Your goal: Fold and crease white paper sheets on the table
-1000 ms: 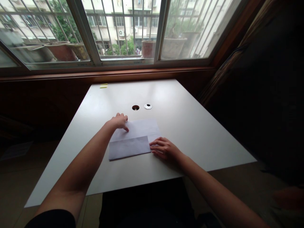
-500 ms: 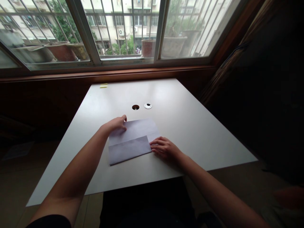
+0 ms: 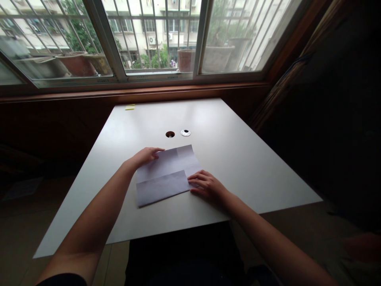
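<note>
A sheet of white paper (image 3: 162, 189) lies on the white table (image 3: 247, 174), its near part folded over into a flap and its far part flat. Across the paper's far left edge rests my left hand (image 3: 148, 155), fingers stretched out to the right and thumb on the sheet. My right hand (image 3: 208, 185) lies on the paper's right side at the end of the flap, fingers extended and pressing lightly. Neither hand grips the sheet. The fingertips' undersides are hidden.
Beyond the paper are a round hole (image 3: 170, 134) in the tabletop and a round silver cover (image 3: 185, 133) beside it. A yellow sticky strip (image 3: 130, 107) is at the far left corner. Behind the table is a barred window with flower pots (image 3: 77, 64).
My left hand has straightened its fingers from a curled pose and flattened along the paper's far edge. The sheet's far right corner now shows more sharply. My right hand has barely moved.
</note>
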Available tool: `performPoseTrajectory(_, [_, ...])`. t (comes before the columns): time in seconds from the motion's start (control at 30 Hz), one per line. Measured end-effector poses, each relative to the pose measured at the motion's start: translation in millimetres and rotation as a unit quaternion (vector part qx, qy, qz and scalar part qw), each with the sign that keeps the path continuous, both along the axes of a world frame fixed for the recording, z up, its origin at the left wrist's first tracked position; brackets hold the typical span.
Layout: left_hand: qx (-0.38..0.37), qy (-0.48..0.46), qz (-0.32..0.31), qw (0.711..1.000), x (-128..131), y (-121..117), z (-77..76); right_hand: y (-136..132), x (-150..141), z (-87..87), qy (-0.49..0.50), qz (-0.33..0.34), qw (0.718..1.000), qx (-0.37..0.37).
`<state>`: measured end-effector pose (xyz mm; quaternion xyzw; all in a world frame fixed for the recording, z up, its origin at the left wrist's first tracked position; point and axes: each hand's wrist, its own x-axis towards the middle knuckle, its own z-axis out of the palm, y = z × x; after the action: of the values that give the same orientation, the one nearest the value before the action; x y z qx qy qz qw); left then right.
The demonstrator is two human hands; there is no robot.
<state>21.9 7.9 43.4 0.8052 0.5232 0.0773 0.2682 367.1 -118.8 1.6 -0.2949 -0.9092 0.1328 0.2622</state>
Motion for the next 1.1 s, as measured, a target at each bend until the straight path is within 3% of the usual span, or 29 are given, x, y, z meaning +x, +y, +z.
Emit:
performPoseTrajectory(0.43, [-0.016,-0.052,0.008,0.998,-3,1,-9.5,0,-1,-2.1,0.02,-0.014,1.0,-0.015])
performPoseTrajectory(0.73, [0.056,-0.037,-0.026,0.997,-4,2,-22.6,9,-11,9.6,0.025,-0.045,0.985,-0.167])
performPoseTrajectory(1.0, [0.084,0.003,-0.031,0.996,-1,1,-25.6,32,-37,21.4,-0.011,-0.04,0.958,-0.284])
performPoseTrajectory(1.1, [0.142,0.017,-0.04,0.989,1,-1,-27.7,38,-43,24.3,-0.042,-0.034,0.948,-0.314])
